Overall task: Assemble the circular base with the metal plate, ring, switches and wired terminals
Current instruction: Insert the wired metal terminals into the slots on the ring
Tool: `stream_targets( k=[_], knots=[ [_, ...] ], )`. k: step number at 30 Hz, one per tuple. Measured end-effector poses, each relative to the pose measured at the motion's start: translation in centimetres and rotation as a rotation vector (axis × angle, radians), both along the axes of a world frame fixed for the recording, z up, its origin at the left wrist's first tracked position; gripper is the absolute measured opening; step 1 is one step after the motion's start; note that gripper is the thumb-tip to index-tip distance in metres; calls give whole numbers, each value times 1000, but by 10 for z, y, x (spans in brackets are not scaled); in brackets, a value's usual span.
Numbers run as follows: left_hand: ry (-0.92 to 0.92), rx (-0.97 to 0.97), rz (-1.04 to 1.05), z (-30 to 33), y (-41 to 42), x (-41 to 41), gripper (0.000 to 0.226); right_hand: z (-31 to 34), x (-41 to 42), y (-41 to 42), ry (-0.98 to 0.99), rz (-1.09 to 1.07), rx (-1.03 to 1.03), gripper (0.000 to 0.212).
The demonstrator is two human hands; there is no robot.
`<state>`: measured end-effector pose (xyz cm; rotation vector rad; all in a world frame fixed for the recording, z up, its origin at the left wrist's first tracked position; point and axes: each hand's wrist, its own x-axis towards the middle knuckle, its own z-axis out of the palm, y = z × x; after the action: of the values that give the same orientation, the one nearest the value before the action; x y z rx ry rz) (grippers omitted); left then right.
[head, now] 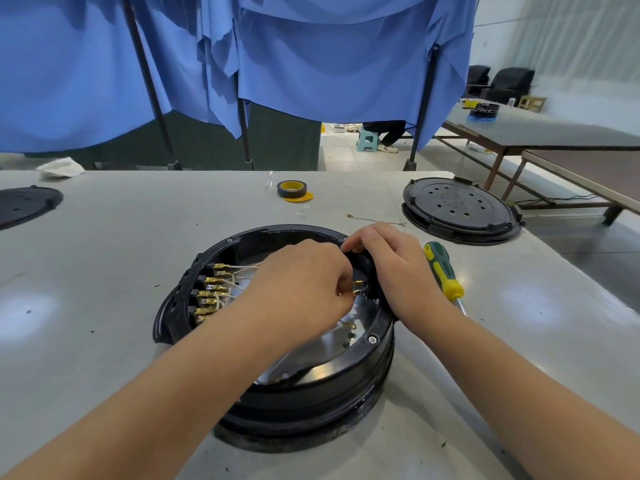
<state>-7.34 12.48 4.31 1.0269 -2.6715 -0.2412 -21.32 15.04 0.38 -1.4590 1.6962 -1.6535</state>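
Grey table [104, 258] under blue drapes [329, 64]; left hand [301, 282] grip pinches brass terminal [356, 285], right hand [391, 268] clasps base rim [363, 344]

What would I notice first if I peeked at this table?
Two hands meet over a big round black base in the middle of the table: the left hand pinches a small brass terminal, the right hand grips the rim. A green-and-yellow screwdriver lies just right of it.

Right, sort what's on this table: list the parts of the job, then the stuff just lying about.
In the job: base, metal plate, wired terminals, brass terminal pinched by left hand, right hand on the rim.

Lying about: screwdriver, tape roll, loose wire, lid, cloth.
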Motion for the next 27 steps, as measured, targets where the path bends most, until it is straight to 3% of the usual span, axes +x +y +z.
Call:
stream_targets(
  k=[27],
  knots=[
    [-169,-274,-97,-8,-3,-6,18,7,6,5,33,43,64,35]
  ],
)
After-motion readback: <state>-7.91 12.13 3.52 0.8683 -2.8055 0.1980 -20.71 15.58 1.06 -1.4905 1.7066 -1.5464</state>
